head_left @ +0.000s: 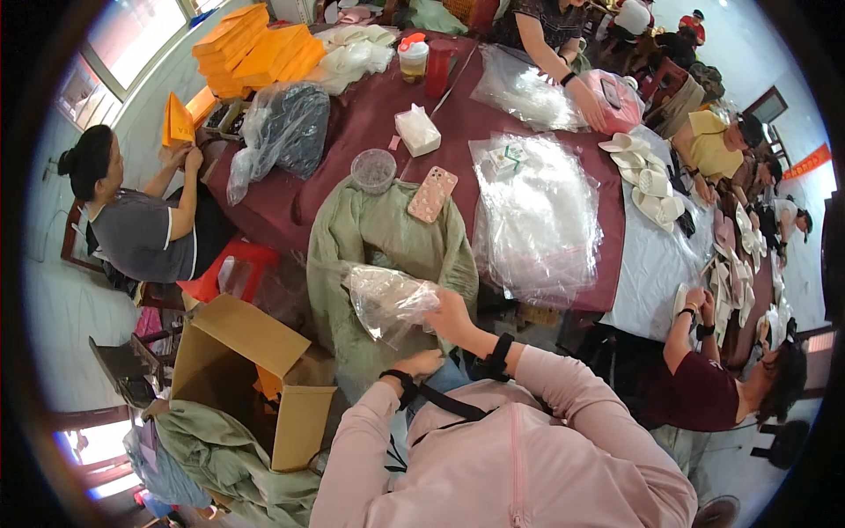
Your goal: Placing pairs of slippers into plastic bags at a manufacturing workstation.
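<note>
A crumpled clear plastic bag (pixel 384 301) hangs in front of me over the green cloth (pixel 352 238). My right hand (pixel 451 319) grips the bag's right end with its fingers closed. Low over my lap, my left hand (pixel 417 363) has its fingers curled in; whatever they hold, if anything, is hidden. On the green cloth at the table's edge lies a phone in a pink patterned case (pixel 432 194). A round clear plastic tub (pixel 374 170) stands just left of the phone.
A pile of flat clear bags (pixel 539 229) covers the table to the right. An open cardboard box (pixel 299 422) stands at my left. Beyond are a tissue pack (pixel 417 130), orange boxes (pixel 255 48) and pale slippers (pixel 647 180). Co-workers sit around, one (pixel 145 211) at left.
</note>
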`<state>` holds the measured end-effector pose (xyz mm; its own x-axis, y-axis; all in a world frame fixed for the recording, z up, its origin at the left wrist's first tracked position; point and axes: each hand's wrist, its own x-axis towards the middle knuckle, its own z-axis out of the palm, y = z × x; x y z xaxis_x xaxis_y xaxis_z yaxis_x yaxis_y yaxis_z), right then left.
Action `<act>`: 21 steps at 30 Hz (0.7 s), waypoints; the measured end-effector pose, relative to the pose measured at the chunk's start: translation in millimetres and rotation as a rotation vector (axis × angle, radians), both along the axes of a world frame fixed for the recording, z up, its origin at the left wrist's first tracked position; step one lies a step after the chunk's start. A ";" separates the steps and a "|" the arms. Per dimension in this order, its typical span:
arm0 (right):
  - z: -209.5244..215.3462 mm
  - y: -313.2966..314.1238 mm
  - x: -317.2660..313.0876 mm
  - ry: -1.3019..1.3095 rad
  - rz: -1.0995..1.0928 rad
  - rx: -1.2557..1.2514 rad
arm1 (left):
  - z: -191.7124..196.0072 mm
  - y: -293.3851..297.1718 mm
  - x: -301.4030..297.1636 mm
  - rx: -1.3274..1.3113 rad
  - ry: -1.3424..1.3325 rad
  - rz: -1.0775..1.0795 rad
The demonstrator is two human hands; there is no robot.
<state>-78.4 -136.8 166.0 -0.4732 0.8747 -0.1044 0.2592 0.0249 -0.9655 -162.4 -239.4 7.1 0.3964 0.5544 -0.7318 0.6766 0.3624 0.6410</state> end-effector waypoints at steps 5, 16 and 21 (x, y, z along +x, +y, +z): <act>-30.4 3.9 3.5 -0.395 0.111 0.116 | -4.7 6.1 36.2 0.198 -0.300 -0.009; -69.8 4.7 98.6 -0.631 0.252 0.085 | 37.3 41.8 50.3 0.253 -0.221 -0.376; -79.8 -0.8 168.6 -0.647 0.157 -0.047 | 38.3 60.4 46.3 0.252 -0.138 -0.432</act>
<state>90.3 -137.6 86.2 -0.4231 0.7884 -0.4466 0.7836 0.0709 -0.6172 -116.1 -179.0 45.4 0.7113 0.4709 -0.5219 0.6337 -0.1084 0.7659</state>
